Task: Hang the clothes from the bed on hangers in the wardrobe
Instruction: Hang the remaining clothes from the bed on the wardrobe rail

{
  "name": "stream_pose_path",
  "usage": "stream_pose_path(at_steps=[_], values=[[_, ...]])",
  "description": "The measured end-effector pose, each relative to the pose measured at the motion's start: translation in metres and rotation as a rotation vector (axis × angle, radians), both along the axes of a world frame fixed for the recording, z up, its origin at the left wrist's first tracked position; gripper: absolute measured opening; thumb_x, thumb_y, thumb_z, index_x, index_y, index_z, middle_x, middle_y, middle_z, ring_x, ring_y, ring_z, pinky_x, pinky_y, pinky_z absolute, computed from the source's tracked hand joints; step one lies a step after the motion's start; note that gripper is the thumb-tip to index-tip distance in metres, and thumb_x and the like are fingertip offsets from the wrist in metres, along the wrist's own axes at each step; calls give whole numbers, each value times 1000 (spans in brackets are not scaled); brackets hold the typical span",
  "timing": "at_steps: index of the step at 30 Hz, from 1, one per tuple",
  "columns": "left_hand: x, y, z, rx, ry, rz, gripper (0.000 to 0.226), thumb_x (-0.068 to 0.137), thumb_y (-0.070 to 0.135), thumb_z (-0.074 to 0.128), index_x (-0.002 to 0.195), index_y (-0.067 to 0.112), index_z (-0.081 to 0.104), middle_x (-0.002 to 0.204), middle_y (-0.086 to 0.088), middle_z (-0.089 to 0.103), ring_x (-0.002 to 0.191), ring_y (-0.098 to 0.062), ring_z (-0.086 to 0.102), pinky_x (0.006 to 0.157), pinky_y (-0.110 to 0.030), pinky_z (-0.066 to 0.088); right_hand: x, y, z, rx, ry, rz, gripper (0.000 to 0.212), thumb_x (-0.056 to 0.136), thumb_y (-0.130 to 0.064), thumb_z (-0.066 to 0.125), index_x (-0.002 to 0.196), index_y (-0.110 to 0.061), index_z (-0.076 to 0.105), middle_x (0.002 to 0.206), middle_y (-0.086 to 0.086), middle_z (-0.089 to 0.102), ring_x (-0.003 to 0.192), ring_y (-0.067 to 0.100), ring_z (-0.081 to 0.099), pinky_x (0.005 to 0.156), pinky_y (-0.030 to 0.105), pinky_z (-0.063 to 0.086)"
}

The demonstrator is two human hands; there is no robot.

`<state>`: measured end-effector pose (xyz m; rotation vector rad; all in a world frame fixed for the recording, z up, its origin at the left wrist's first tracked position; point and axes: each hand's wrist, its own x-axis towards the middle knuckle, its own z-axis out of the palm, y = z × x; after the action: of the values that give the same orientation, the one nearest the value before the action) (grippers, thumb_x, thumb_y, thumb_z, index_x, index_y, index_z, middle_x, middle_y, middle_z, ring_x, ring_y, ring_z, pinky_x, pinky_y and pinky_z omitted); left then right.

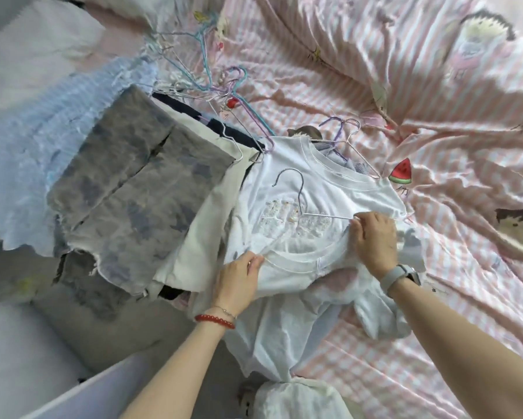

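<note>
White cotton takes up the middle of the bed point(435, 86): a T-shirt point(329, 189) lies spread flat on the pink striped sheet, its neckline turned away from the person, and on its chest rests a silver wire hanger point(296, 192), hook pointing toward the collar. The right hand point(372, 240) pinches the hanger's arm together with a gathered fold of cloth, while the left hand point(239, 279) pinches the bunched lower part of the shirt at its near edge. Judging by this, the hem is held open so the hanger can be fed up inside toward the neck; laying the shirt flat keeps the fabric from twisting. To the left, toward the bed's side edge, a grey mottled garment point(133, 189) lies over cream and dark pieces, waiting their turn. Spare hangers point(211, 83) in purple and turquoise lie tangled farther up the sheet, within reach. The wardrobe is not in view.
</note>
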<state>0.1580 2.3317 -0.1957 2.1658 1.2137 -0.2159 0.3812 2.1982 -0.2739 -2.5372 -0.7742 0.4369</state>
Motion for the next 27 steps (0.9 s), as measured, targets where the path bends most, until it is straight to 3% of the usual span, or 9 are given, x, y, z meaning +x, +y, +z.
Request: stream_pose_path(at_steps=[4, 7, 10, 12, 15, 18, 22, 25, 27], values=[[-88, 8, 21, 60, -37, 256, 25, 96, 30, 44, 87, 12, 60, 89, -13, 66, 88, -35, 58, 67, -36, 40, -66, 46, 26, 62, -69, 198, 20, 89, -21, 56, 98, -6, 64, 97, 15, 63, 97, 35, 53, 95, 49, 32], [-155, 12, 37, 129, -77, 426, 24, 95, 29, 47, 76, 16, 54, 81, -14, 64, 81, -35, 57, 63, -36, 38, -121, 72, 49, 92, -53, 368, 26, 92, -28, 48, 102, -9, 64, 102, 11, 64, 104, 33, 53, 102, 54, 28], [-219, 5, 51, 261, -93, 555, 28, 95, 31, 46, 76, 12, 55, 84, -16, 65, 83, -36, 57, 66, -38, 38, -171, 92, 69, 130, -67, 558, 33, 93, -29, 42, 108, -8, 63, 107, 11, 65, 105, 32, 55, 97, 48, 33], [-272, -11, 62, 376, -68, 655, 39, 94, 39, 40, 79, 9, 59, 83, -17, 66, 83, -37, 58, 69, -37, 37, -213, 104, 80, 115, -65, 727, 29, 95, -22, 42, 112, -7, 61, 112, 11, 64, 108, 33, 53, 94, 44, 34], [-358, -50, 71, 506, 21, 864, 59, 79, 51, 21, 70, 7, 60, 71, -20, 66, 73, -38, 60, 71, -39, 38, -281, 116, 101, 87, -59, 1009, 42, 89, -26, 33, 113, -7, 61, 107, 14, 64, 105, 35, 53, 89, 44, 38], [-448, -97, 73, 556, 87, 1143, 58, 79, 47, 25, 67, 5, 63, 68, -21, 65, 69, -38, 60, 77, -44, 40, -365, 117, 122, 124, -38, 1357, 36, 92, -27, 38, 109, -7, 63, 106, 13, 64, 105, 33, 55, 91, 39, 36], [-536, -166, 84, 619, 112, 1541, 40, 82, 28, 36, 72, -2, 61, 81, -25, 63, 83, -41, 57, 87, -51, 35, -479, 105, 153, 200, 28, 1653, 36, 89, -36, 37, 101, -12, 61, 97, 8, 63, 94, 26, 58, 73, 29, 40], [-580, -217, 94, 731, 49, 1722, 41, 83, 23, 34, 71, -7, 59, 80, -29, 60, 83, -43, 56, 80, -50, 39, -551, 90, 170, 360, 54, 1808, 36, 87, -37, 38, 88, -14, 64, 80, 6, 66, 71, 25, 65, 57, 25, 44], [-603, -248, 96, 826, 29, 1780, 42, 84, 22, 33, 66, -8, 56, 73, -30, 59, 76, -42, 58, 74, -49, 42, -589, 79, 182, 422, 57, 1884, 37, 86, -35, 37, 87, -11, 66, 82, 4, 68, 70, 23, 66, 57, 26, 50]])
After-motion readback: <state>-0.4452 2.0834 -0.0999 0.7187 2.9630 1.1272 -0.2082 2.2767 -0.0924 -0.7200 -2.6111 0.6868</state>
